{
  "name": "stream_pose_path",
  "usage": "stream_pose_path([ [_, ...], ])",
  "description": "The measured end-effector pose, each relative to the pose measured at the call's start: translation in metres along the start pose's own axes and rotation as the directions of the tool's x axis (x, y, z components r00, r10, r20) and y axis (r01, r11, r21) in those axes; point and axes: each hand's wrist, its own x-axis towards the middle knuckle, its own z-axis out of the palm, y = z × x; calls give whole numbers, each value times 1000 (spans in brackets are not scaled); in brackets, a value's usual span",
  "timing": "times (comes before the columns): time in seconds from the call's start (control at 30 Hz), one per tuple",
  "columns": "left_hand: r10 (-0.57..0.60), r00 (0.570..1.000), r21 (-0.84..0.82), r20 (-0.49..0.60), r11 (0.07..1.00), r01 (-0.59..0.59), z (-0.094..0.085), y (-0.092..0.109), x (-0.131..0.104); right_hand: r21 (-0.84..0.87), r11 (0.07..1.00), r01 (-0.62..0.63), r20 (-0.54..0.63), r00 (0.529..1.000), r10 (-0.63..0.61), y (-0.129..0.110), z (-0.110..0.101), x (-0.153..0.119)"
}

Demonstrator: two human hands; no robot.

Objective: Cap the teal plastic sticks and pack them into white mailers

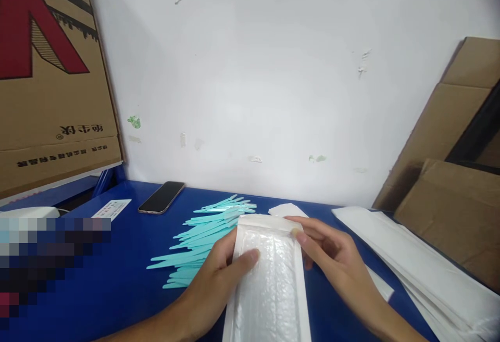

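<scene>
"Two things could have gone wrong here, by my judgement, and loose handling would have caused both."

"Start with the first, twelve o'clock being the top of the view."

"The white padded envelope (269, 285) was at six o'clock, its lower end out of view. Its top right corner was held only between thumb and fingers, so a sharp tug could have creased that edge or pulled it free."

"And the second?"

"Teal strips (199, 243) lay in a loose, overlapping heap on the blue desk (125, 269) at seven o'clock, just beside the left hand (216, 277). A sideways sweep could have scattered them."

"How were the hands set?"

"The left, between six and seven o'clock, was partly closed around the envelope's left edge, thumb flat on the shiny front, fingers hidden behind. The right hand (330, 251), at five o'clock, was curled mostly closed, pinching the top right corner."

"Was anything inside the envelope?"

"I could not tell, nor whether its top was sealed."

"Anything else nearby?"

"A dark-screened phone (162, 198) between eight and nine o'clock, and a stack of flat white packets (422, 274) at four."
</scene>
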Motion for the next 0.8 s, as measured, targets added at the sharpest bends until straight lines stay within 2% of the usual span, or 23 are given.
stream_pose_path([
  [0.23,-12,999,-87,-49,996,8,-3,2,5,25,990,142,120,982,-144,7,-2,-2],
  [0.4,40,999,-126,18,991,-38,-9,3,2,-71,980,185,130,976,-175,9,-1,-8],
  [0.5,37,998,-65,-44,997,-40,-9,3,5,-84,972,221,145,968,-207,10,-2,-10],
  [0.6,-18,996,-17,-86,1000,17,-9,3,9,121,986,115,177,975,-135,12,-4,-5],
  [0.7,-69,998,-59,3,996,69,-9,2,11,330,943,-54,189,982,-10,13,-7,4],
  [0.8,-109,992,-106,57,988,115,-9,0,10,297,952,-69,259,966,-11,13,-8,8],
])
